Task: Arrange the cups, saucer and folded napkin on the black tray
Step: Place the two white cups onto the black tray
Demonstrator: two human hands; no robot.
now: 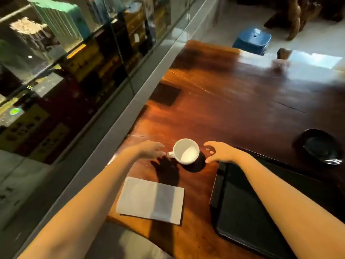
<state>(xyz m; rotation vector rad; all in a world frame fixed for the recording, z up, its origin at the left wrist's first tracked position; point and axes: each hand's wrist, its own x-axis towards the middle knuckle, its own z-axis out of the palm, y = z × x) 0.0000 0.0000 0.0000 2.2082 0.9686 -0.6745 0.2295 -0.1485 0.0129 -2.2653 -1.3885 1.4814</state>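
Nearest me, folded napkin (150, 200) lies long-axis sideways on counter (233, 101); beyond, both my released grips, left hand (149, 149) and right hand (217, 151), flank an empty upright white cup (186, 151), handle pointing left.

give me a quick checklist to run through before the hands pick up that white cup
1. White cup upright on the wooden table: ok.
2. Cup empty, nothing to spill: ok, the inside shows bare white.
3. Handle reachable: ok, it points toward the left hand, which is close beside it but not touching.
4. Right hand free: ok, fingers spread open near the cup's other side, holding nothing.
5. Black tray has room: ok, the visible surface is bare, though the right forearm covers part of it.
6. Folded napkin out of the path: ok, it lies flat on the table, nearer the person than the cup.
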